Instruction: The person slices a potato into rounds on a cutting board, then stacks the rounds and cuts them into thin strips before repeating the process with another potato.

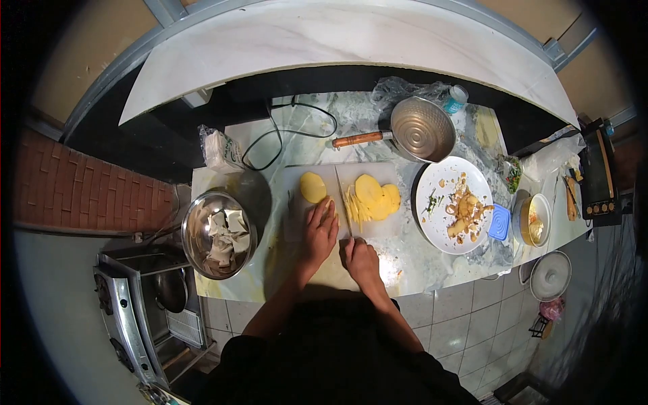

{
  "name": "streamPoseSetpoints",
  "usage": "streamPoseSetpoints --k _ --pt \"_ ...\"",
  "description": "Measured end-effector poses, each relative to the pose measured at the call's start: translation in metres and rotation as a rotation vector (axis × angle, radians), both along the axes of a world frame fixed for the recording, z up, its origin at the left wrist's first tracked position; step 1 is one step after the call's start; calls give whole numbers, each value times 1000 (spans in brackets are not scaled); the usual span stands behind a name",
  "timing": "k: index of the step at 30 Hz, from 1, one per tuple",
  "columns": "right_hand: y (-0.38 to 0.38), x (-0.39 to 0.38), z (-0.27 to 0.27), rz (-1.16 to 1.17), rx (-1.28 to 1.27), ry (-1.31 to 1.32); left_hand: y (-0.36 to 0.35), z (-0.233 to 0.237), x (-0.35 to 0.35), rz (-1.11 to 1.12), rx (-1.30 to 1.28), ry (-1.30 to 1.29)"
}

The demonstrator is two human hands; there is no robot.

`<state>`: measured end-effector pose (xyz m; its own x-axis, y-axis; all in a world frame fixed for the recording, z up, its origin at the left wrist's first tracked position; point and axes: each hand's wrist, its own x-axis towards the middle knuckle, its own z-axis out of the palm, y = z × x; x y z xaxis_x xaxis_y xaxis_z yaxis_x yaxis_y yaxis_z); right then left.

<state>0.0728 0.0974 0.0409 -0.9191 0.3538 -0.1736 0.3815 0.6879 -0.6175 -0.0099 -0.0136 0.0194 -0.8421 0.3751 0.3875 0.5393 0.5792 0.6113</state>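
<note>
My right hand (362,260) is closed round the handle of a knife (342,196), whose blade points away from me across the white cutting board (293,226). Just left of the blade, my left hand (320,233) lies with fingers stretched out on the board. Its fingertips reach the lower edge of a round yellow potato slice (312,187); whether anything is under them is hidden. Right of the blade are thin potato strips (356,208) and a pile of overlapping potato slices (378,199).
A steel bowl (196,253) with pale pieces stands left. On the right are a saucepan (423,128), a white plate (432,226) of peelings, a blue lid (499,221) and a round tub (540,209). A black cable (277,131) and a tissue pack (219,148) lie behind.
</note>
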Motion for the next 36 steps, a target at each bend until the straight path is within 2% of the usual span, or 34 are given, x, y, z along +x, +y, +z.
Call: streamPoseSetpoints --k 9,25,31,36 --pt "-6 -2 4 65 -133 -21 -1 -7 1 13 20 9" --pt "-24 -1 6 43 -35 -50 -1 -9 1 -5 -54 45" --pt "-25 -10 5 51 3 -51 -3 11 3 -45 -79 -85" --pt "-24 -12 3 60 28 -44 -6 -3 1 -46 -96 -39"
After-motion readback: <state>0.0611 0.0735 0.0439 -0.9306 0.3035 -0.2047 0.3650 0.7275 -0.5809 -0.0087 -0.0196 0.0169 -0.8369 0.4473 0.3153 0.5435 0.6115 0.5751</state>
